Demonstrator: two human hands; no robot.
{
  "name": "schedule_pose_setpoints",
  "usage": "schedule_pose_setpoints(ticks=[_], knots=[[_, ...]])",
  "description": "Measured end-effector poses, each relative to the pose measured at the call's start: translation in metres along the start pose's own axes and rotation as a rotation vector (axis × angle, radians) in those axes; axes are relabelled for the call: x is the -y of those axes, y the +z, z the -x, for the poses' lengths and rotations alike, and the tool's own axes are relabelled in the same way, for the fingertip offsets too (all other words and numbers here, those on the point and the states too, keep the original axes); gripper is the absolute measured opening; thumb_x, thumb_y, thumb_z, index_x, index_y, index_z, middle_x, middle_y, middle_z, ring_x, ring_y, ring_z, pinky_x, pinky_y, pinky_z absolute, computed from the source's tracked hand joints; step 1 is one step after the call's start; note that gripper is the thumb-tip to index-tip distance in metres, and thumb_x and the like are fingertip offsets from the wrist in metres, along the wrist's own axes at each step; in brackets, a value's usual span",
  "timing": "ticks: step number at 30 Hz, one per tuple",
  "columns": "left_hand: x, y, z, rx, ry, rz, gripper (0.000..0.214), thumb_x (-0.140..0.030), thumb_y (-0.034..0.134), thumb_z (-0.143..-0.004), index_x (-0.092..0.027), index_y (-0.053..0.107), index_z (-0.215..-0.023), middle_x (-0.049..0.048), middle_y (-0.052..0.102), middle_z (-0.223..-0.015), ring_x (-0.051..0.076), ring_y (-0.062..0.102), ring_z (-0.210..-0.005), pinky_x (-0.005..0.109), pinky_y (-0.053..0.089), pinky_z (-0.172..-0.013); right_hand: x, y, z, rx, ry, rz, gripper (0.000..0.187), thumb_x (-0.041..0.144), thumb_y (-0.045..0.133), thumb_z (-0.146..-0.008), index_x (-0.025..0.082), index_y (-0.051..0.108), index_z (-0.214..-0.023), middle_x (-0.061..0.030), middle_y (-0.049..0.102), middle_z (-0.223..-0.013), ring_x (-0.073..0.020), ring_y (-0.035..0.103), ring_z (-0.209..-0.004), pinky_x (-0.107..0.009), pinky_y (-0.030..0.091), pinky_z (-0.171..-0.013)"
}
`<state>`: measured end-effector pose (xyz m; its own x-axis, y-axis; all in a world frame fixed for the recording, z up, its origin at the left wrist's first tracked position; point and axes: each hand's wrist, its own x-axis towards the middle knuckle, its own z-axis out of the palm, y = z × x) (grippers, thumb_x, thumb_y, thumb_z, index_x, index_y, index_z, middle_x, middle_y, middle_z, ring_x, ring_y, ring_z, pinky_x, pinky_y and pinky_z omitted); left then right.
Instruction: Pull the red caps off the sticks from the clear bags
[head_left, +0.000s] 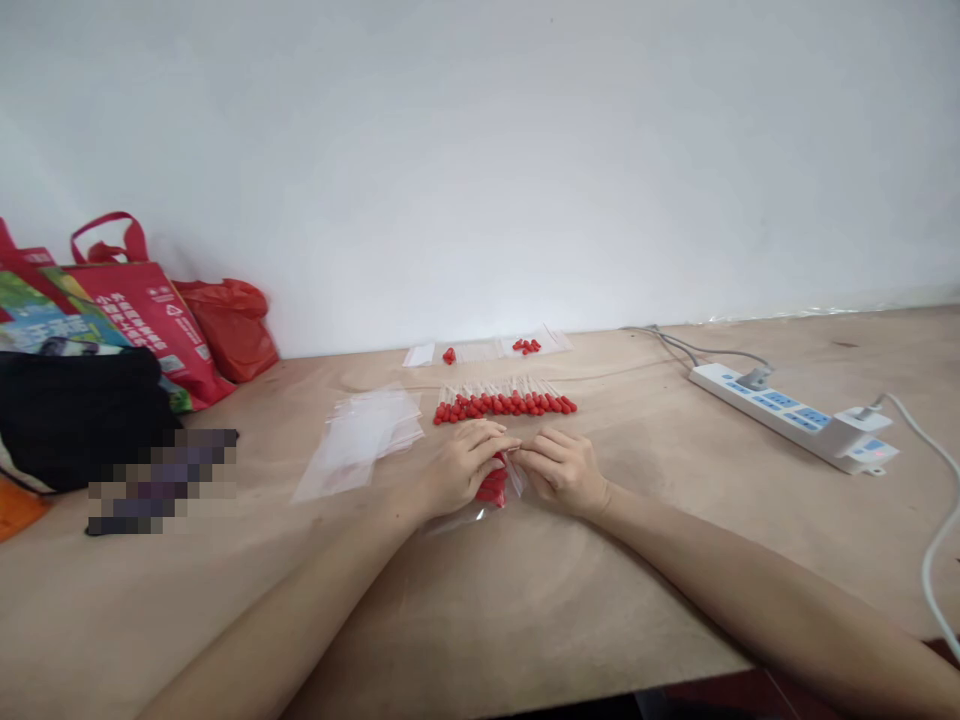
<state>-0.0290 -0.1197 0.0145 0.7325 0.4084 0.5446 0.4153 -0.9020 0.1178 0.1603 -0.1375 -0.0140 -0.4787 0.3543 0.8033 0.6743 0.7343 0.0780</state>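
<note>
Both of my hands meet at the middle of the wooden table. My left hand and my right hand pinch a small clear plastic bag filled with small red pieces, fingers closed on its top edge. Just beyond my fingers lies a row of several thin white sticks with red tips. To the left of that row sits a loose stack of empty clear bags.
Further back lie two flat bags with a few red pieces. A white power strip with cables is at right. Red shopping bags, a black bag and a dark object crowd the left side against the wall.
</note>
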Motion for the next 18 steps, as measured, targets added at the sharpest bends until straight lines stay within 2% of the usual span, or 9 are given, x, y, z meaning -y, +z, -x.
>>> schedule_pose_setpoints(ticks=[5, 9, 14, 18], knots=[[-0.0020, -0.0014, -0.0028, 0.018, -0.017, 0.001, 0.018, -0.019, 0.036, -0.086, -0.017, 0.054, -0.089, 0.0051, 0.055, -0.082, 0.016, 0.050, -0.083, 0.032, 0.042, -0.078, 0.0014, -0.0018, -0.0002, 0.009, -0.038, 0.008, 0.025, 0.015, 0.039, -0.082, 0.021, 0.063, -0.083, -0.0024, 0.062, -0.069, -0.0120, 0.048, -0.063, -0.025, 0.033, -0.057], [-0.0001, -0.0020, -0.0023, -0.023, 0.000, -0.060, 0.016, -0.021, 0.040, -0.085, -0.017, 0.054, -0.079, 0.0041, 0.053, -0.077, 0.015, 0.048, -0.078, 0.031, 0.042, -0.076, 0.0013, -0.0031, -0.0007, -0.023, -0.077, 0.019, 0.024, 0.013, 0.040, -0.081, 0.020, 0.063, -0.083, -0.0021, 0.060, -0.065, -0.0116, 0.047, -0.062, -0.025, 0.032, -0.056], [0.0004, -0.0023, -0.0024, -0.011, 0.172, -0.149, 0.019, -0.014, 0.037, -0.085, -0.016, 0.055, -0.079, 0.0057, 0.056, -0.086, 0.016, 0.048, -0.086, 0.031, 0.041, -0.079, 0.0006, -0.0032, -0.0022, -0.030, -0.084, 0.052, 0.022, 0.013, 0.040, -0.080, 0.018, 0.061, -0.073, -0.0017, 0.058, -0.062, -0.0111, 0.044, -0.059, -0.024, 0.031, -0.055], [0.0001, -0.0009, -0.0044, -0.064, 0.307, -0.234, 0.017, -0.013, 0.039, -0.084, -0.015, 0.055, -0.078, 0.0059, 0.058, -0.084, 0.016, 0.050, -0.082, 0.032, 0.044, -0.077, -0.0006, -0.0015, -0.0023, -0.061, -0.111, 0.046, 0.022, 0.013, 0.039, -0.079, 0.017, 0.058, -0.070, -0.0014, 0.056, -0.062, -0.0109, 0.041, -0.058, -0.024, 0.030, -0.054]])
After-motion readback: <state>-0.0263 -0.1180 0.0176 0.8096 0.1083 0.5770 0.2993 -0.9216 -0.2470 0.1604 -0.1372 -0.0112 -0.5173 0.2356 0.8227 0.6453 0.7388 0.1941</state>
